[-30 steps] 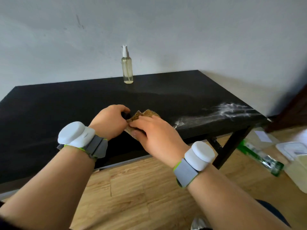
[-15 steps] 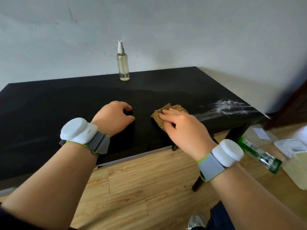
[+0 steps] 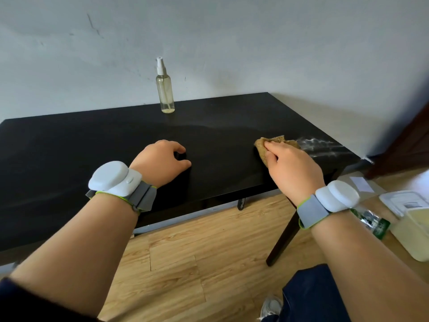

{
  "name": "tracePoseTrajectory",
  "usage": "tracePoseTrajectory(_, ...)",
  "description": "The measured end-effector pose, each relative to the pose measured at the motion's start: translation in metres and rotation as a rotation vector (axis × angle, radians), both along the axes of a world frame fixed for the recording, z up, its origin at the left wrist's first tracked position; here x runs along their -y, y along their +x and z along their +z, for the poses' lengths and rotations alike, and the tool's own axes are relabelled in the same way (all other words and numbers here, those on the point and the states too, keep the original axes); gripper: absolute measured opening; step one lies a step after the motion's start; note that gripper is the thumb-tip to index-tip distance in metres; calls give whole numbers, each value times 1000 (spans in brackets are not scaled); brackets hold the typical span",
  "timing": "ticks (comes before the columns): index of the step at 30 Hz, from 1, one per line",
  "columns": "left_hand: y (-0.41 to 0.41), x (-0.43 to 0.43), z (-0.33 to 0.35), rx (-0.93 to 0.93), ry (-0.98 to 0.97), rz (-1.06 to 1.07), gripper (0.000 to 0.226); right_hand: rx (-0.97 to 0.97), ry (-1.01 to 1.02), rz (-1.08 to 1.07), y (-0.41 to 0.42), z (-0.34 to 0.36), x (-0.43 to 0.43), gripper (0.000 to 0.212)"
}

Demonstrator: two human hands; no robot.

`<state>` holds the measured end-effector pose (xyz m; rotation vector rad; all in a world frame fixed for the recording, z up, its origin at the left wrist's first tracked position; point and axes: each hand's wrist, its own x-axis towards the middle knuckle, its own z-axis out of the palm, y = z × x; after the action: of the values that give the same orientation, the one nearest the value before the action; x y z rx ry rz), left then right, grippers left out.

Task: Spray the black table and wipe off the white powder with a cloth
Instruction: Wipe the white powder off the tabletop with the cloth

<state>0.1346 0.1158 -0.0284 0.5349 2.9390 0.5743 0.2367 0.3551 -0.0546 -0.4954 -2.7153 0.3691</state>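
Observation:
A black table (image 3: pixel 92 140) stands against a pale wall. White powder (image 3: pixel 321 147) streaks its right end near the corner. My right hand (image 3: pixel 291 168) presses a tan cloth (image 3: pixel 276 142) flat on the tabletop, just left of the powder. My left hand (image 3: pixel 162 162) rests on the table near its front edge, fingers loosely curled, holding nothing. A clear spray bottle (image 3: pixel 165 89) with a white nozzle stands upright at the back of the table by the wall.
Wooden floor lies below the table's front edge. A green-labelled plastic bottle (image 3: pixel 371 223) and pale plastic containers (image 3: pixel 413 219) lie on the floor at the right. A dark door (image 3: pixel 404 145) is at the far right. My knee and shoe show at the bottom.
Both hands held the cloth together a second ago. My left hand let go and stayed put; my right hand slid the cloth rightward across the table up to the powder streaks.

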Motion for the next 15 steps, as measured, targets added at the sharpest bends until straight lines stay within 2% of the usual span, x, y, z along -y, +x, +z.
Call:
tracePoseTrajectory(4,1,0,5,-3,-20,-3,45,-2,75,-12,2,-2,29,40)
tracePoseTrajectory(9,2,-4,6,-23,-25,19,43,-125,78,214,15,-11,88,37)
tracePoseTrajectory(12,3,-6,5,-24,-35,19,42,-209,9,330,24,-21,97,37)
tracePoseTrajectory(15,4,-7,5,-25,-41,17,42,-209,-104,438,32,-22,76,36)
